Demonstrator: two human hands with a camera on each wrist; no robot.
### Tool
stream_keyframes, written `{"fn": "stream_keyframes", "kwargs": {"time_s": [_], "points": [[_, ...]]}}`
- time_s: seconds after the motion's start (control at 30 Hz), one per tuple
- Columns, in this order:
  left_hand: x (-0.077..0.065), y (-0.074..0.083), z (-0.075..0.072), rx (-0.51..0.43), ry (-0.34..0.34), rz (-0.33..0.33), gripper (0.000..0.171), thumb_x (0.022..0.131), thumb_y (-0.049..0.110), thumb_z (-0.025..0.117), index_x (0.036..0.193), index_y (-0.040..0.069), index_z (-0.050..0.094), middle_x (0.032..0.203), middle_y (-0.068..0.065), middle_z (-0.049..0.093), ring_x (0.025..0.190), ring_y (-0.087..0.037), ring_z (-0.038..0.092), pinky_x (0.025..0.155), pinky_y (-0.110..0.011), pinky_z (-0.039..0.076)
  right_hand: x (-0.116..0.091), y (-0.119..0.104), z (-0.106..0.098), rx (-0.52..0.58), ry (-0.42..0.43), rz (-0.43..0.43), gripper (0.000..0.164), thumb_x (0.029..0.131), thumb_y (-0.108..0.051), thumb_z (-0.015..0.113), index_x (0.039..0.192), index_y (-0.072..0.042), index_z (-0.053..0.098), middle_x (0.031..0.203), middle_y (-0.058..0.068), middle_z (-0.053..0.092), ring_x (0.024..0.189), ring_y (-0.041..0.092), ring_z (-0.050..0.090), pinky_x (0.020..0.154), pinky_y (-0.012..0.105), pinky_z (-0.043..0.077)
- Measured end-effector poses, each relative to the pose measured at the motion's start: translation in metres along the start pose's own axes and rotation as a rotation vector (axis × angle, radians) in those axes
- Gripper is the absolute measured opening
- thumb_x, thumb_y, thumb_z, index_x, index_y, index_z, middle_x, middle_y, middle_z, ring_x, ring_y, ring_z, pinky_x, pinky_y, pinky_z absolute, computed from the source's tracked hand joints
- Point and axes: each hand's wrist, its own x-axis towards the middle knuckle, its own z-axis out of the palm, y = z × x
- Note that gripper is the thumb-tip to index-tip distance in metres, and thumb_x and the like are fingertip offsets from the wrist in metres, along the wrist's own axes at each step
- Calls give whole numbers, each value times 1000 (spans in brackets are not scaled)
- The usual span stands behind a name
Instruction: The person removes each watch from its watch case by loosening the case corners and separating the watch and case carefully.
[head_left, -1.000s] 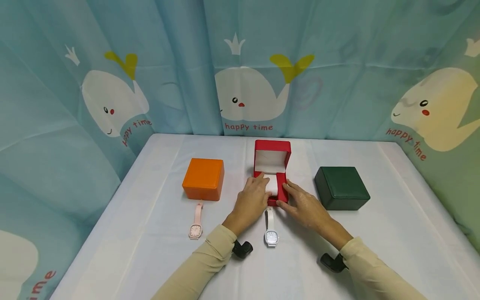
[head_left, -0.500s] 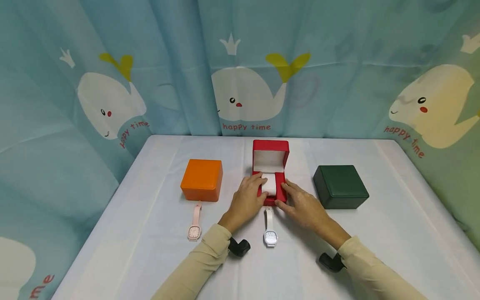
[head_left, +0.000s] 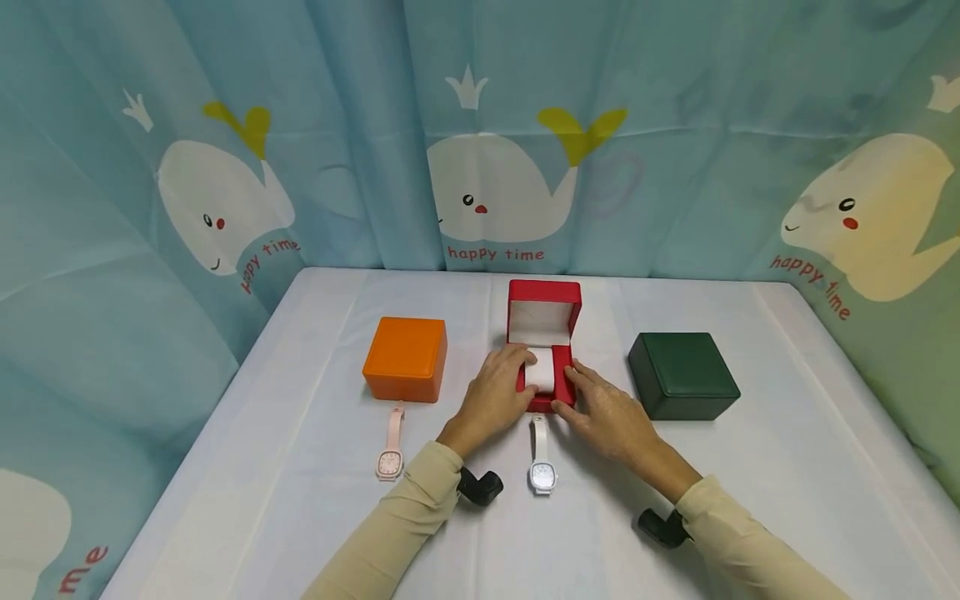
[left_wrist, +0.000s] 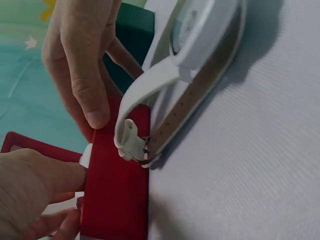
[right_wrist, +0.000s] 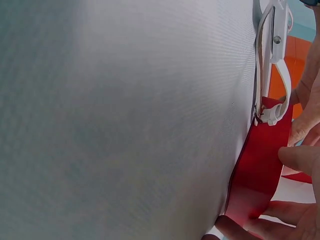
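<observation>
An open red watch box [head_left: 564, 383] stands at the table's middle, its lid raised at the back. A white watch cushion [head_left: 542, 372] sits inside. My left hand [head_left: 495, 398] reaches over the box's left side and pinches the cushion, thumb near its front end and index finger farther back. The right hand [head_left: 611, 414] holds the box's right side, with the thumb at the front corner. A white watch [head_left: 542, 475] lies just in front, its buckled strap close to the box's front wall [left_wrist: 117, 185]. The left palm and lower fingertips are partly hidden.
An orange box [head_left: 405, 358] stands closed at the left, with a pink watch [head_left: 391, 462] lying before it. To the right is a closed dark green box [head_left: 684, 375]. A blue whale-print curtain [head_left: 360, 167] hangs behind the white-covered table [head_left: 300, 500].
My left hand has drawn back slightly to the left, showing more of the cushion. The right hand keeps its hold on the red box. Watches and other boxes stay in place.
</observation>
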Motion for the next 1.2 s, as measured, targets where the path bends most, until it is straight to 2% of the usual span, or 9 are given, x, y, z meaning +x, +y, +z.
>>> {"fn": "stream_keyframes", "kwargs": {"time_s": [0.23, 0.33, 0.53, 0.73, 0.87, 1.03, 1.2], "points": [[1, 1, -1, -41, -14, -32, 32, 92, 13, 77, 120, 8, 61, 141, -5, 55, 125, -27, 49, 98, -47, 50, 0, -1, -1, -6, -15, 0, 69, 95, -36, 71, 147, 4, 49, 154, 20, 43, 134, 43, 48, 97, 62, 46], [0, 1, -2, -24, -19, -32, 34, 92, 13, 76, 122, 8, 61, 140, -6, 56, 122, -26, 50, 97, -45, 50, 0, -1, 0, -8, -14, -3, 69, 95, -36, 70, 148, 3, 49, 154, 20, 43, 134, 43, 48, 96, 63, 46], [-3, 3, -2, 40, -35, -31, 42, 96, 17, 72, 136, 8, 61, 150, -7, 51, 122, -24, 51, 93, -42, 53, 0, 0, 1, -7, -4, 4, 69, 95, -36, 71, 148, 2, 49, 154, 20, 43, 134, 43, 47, 95, 64, 46], [0, 7, -4, 36, -40, -62, 41, 96, 20, 72, 134, 8, 64, 148, -6, 53, 123, -24, 52, 93, -46, 53, 0, 0, -2, 2, -29, 19, 70, 96, -36, 69, 149, 3, 47, 155, 20, 41, 136, 43, 45, 98, 64, 44], [3, 8, -4, 48, -48, -52, 39, 96, 22, 71, 132, 8, 65, 147, -6, 54, 123, -24, 51, 92, -47, 54, 0, 1, -3, -1, -33, 26, 69, 96, -35, 68, 149, 3, 47, 155, 21, 42, 136, 44, 45, 99, 64, 43], [3, 5, -2, 22, -30, -34, 38, 96, 22, 70, 131, 7, 65, 145, -7, 54, 127, -26, 48, 97, -46, 51, 0, 1, -2, 4, -27, 25, 68, 96, -34, 69, 148, 4, 47, 151, 23, 46, 134, 44, 47, 98, 64, 44], [-1, 1, 0, -36, -25, -48, 41, 97, 25, 66, 133, 6, 63, 147, -8, 51, 133, -27, 43, 102, -47, 47, -1, 2, -4, 24, -83, 22, 71, 97, -40, 67, 151, 0, 44, 143, 25, 52, 130, 42, 49, 97, 63, 46]]}}
